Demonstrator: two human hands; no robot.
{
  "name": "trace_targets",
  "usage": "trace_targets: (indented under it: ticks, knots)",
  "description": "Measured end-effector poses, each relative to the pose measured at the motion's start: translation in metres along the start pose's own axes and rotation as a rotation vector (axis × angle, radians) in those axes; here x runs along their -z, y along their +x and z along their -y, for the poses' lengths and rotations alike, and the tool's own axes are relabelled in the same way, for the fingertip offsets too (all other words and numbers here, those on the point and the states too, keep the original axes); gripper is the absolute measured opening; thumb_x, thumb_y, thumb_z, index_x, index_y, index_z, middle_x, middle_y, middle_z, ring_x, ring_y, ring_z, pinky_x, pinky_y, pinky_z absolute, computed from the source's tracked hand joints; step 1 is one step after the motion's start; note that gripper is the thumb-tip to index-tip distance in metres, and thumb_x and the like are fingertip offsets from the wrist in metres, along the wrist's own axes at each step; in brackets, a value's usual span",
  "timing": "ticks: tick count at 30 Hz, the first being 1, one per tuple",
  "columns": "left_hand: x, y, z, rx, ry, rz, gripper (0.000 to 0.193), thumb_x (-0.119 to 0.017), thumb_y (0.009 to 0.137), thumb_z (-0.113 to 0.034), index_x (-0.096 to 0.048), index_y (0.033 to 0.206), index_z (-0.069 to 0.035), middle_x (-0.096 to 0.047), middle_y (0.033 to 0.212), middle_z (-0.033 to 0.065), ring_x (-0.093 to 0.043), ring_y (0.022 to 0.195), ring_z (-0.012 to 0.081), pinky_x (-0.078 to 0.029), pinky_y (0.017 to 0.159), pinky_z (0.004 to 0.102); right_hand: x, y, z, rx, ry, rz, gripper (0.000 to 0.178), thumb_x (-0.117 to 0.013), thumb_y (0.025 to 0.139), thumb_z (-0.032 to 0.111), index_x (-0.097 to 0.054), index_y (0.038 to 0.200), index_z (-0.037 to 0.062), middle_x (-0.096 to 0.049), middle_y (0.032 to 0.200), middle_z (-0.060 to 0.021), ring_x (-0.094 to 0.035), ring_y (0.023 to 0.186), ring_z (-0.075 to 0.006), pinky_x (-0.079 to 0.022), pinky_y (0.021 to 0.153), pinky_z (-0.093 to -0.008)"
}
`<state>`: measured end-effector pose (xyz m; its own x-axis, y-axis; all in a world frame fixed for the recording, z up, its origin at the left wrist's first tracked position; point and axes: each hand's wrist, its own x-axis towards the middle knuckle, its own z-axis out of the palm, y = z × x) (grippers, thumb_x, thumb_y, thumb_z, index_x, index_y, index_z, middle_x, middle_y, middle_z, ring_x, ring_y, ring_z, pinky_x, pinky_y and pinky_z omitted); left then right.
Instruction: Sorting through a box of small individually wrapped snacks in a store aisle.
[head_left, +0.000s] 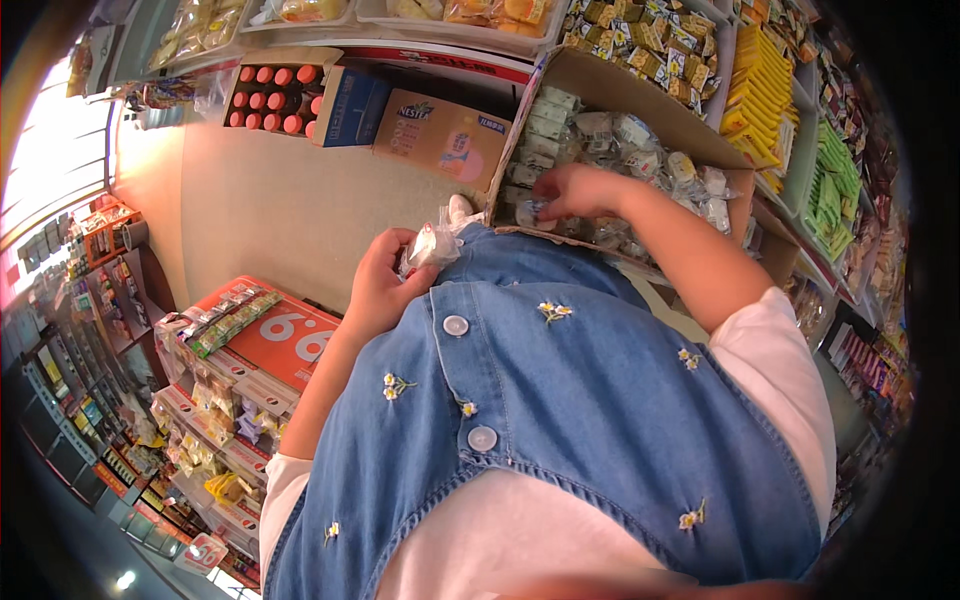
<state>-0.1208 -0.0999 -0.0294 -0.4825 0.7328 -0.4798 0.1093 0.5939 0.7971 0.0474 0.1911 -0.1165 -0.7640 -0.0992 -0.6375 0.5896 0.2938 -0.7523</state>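
Observation:
My left hand [385, 278] is closed around a small white pack in clear crinkled wrapping [430, 245], held in front of my denim dress. To the right, my right hand [583, 190] reaches down into an open cardboard box [742, 200]. Its fingers are curled on a small wrapped white pack [530, 213] near the box's left corner; the fingertips are partly hidden. White packs [545, 125] stand in a stacked row along the box's left side. More packs in clear wrapping [640, 150] lie loose in the middle and right of it.
Shelf bins with yellow packets [757, 95] and green packets [832, 185] rise beyond the box. At the far left stand red-capped bottles [275, 100] and a brown carton [435, 140]. A red-topped display stand [275, 330] holds snacks beside my left arm.

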Motion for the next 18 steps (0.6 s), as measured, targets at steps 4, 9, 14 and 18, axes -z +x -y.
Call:
trace_targets:
  ticks: [4, 9, 14, 18]
  knots:
    - [0.001, 0.002, 0.001, -0.028, 0.006, -0.001, 0.04, -0.076, 0.077, -0.015, -0.057, 0.11, -0.002, -0.06, 0.101, 0.0099, -0.061, 0.09, 0.0195, -0.049, 0.081, 0.0319, -0.025, 0.018, 0.03, -0.056, -0.378, -0.093, 0.043, -0.069, 0.08, 0.028, -0.064, 0.113, 0.0007, -0.067, 0.111, -0.0205, -0.065, 0.101, -0.0329, -0.052, 0.086, -0.0402]
    - [-0.001, -0.003, 0.008, -0.009, -0.031, -0.031, 0.04, -0.076, 0.077, -0.015, -0.057, 0.11, -0.002, -0.06, 0.102, 0.0099, -0.061, 0.091, 0.0197, -0.049, 0.082, 0.0318, -0.035, 0.031, 0.029, 0.062, -0.736, -0.129, 0.029, -0.058, 0.086, 0.022, -0.066, 0.108, 0.0058, -0.067, 0.111, -0.0205, -0.065, 0.103, -0.0358, -0.053, 0.084, -0.0438]
    - [-0.004, -0.012, 0.01, -0.009, -0.051, -0.062, 0.039, -0.075, 0.078, -0.014, -0.057, 0.11, -0.002, -0.06, 0.101, 0.0095, -0.061, 0.091, 0.019, -0.049, 0.081, 0.0313, -0.032, 0.036, 0.019, 0.244, -0.844, 0.013, 0.028, -0.055, 0.086, 0.019, -0.066, 0.11, 0.0082, -0.068, 0.106, -0.0182, -0.065, 0.101, -0.036, -0.053, 0.083, -0.0459]
    - [0.001, -0.022, 0.017, 0.009, -0.001, -0.073, 0.038, -0.075, 0.078, -0.013, -0.057, 0.11, -0.002, -0.059, 0.101, 0.0084, -0.06, 0.091, 0.0171, -0.049, 0.081, 0.0302, -0.02, 0.013, 0.011, 0.305, -0.731, -0.053, 0.025, -0.053, 0.087, 0.018, -0.068, 0.106, 0.0094, -0.068, 0.106, -0.0165, -0.066, 0.099, -0.0358, -0.053, 0.082, -0.0463]
